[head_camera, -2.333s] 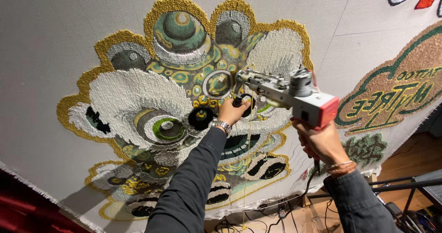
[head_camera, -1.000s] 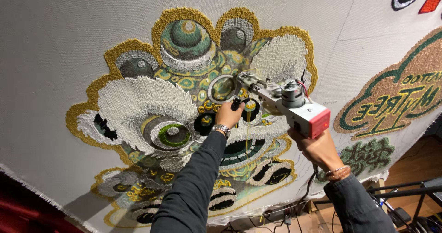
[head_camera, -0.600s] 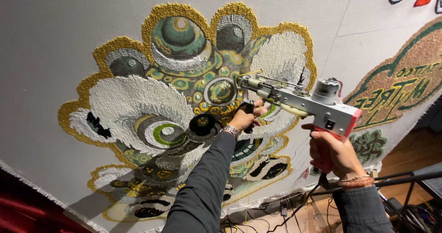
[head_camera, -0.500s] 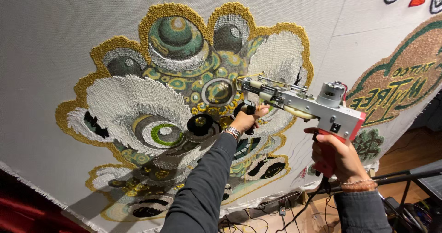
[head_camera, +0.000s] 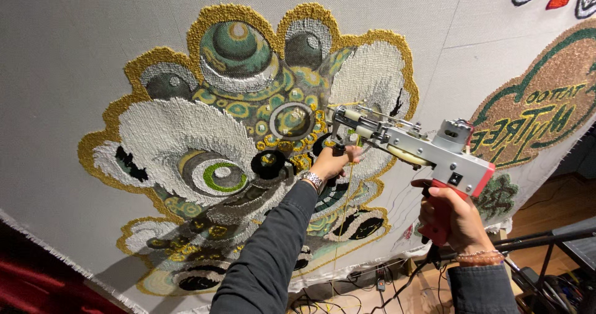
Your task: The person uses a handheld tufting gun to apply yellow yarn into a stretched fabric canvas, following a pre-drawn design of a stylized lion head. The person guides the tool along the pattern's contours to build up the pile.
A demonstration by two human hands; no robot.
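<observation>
tufting gun (head_camera: 416,149) | swung level, red grip out | nose higher on design

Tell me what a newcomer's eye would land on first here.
First, the large tufted lion-head design in gold, white and green, filling the grey backing cloth at the centre. Next, the grey-and-red tufting gun in front of it, its red grip held by the right hand while the left hand holds the front handle near the needle. At the right edge sits a second tufted piece, brown and green.
</observation>
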